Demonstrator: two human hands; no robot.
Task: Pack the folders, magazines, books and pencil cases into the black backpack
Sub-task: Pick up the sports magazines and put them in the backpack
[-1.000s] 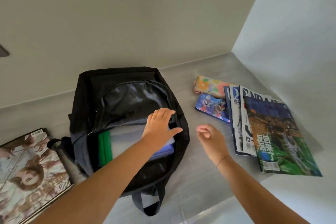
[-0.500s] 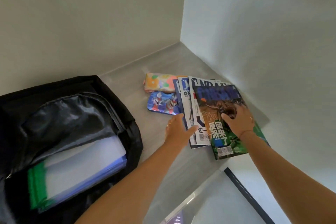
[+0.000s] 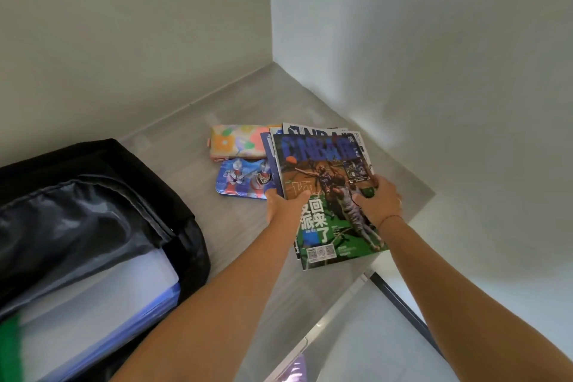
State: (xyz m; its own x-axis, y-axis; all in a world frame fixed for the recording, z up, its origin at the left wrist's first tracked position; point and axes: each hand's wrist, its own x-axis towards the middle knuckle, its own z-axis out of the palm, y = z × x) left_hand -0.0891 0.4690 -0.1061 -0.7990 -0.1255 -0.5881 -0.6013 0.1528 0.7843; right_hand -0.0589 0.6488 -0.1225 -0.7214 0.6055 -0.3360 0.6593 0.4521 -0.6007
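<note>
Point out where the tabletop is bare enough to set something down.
Bare table between the backpack and the magazines; another strip behind, along the wall. Crowded in the corner: floral pencil case and blue pencil case abut the magazines, gripped by left hand and right hand.

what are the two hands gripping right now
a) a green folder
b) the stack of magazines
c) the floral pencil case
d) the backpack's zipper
b: the left hand and right hand clasp opposite sides of the stack of magazines, while the floral pencil case lies untouched on the table beside it and the black backpack sits apart to the left.
</note>
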